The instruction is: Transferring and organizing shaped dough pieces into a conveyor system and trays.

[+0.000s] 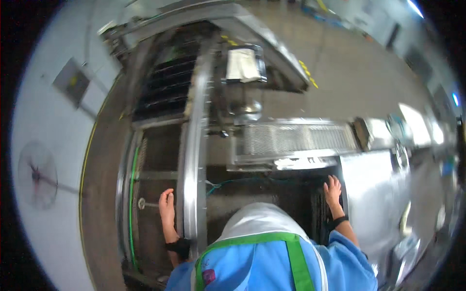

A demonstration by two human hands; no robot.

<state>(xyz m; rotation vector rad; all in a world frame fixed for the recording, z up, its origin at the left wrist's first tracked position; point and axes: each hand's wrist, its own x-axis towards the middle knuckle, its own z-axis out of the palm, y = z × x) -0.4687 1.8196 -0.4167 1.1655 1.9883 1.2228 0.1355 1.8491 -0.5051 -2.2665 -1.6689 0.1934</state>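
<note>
1. Machine frame (pixel 145 160): a large stainless-steel structure that fills the middle of the view, open from above, with dark inner bays on both sides of a central rail.
2. Concrete floor (pixel 349 72): grey, extending from the machine toward the upper right; a yellow line (pixel 87 160) curves along the frame's left flank.
3. Person's torso: a blue garment (pixel 262 271) with green trim and a pale hood enters from the lower edge, leaning over the machine.
4. Vertical steel rail (pixel 194 160): a long polished bar running from the lower centre upward, dividing the left bay from the right one.
5. Perforated metal tray (pixel 296 138): a horizontal mesh-like shelf crossing the right half of the machine, above the dark opening.
6. Flat steel panel (pixel 374 194): a shiny plate just to the right of the dark opening.
7. White cloth (pixel 241 65): folded, lying on a small framed holder at the top of the machine.
8. Left hand (pixel 167 206): lies flat just left of the vertical steel rail, fingers (pixel 167 195) pressed together and pointing upward, gripping nothing; a dark band circles the wrist.
9. Right hand (pixel 333 191): rests on the edge between the dark opening and the flat steel panel, fingers (pixel 334 180) slightly spread, holding nothing; a dark band circles this wrist too.
</note>
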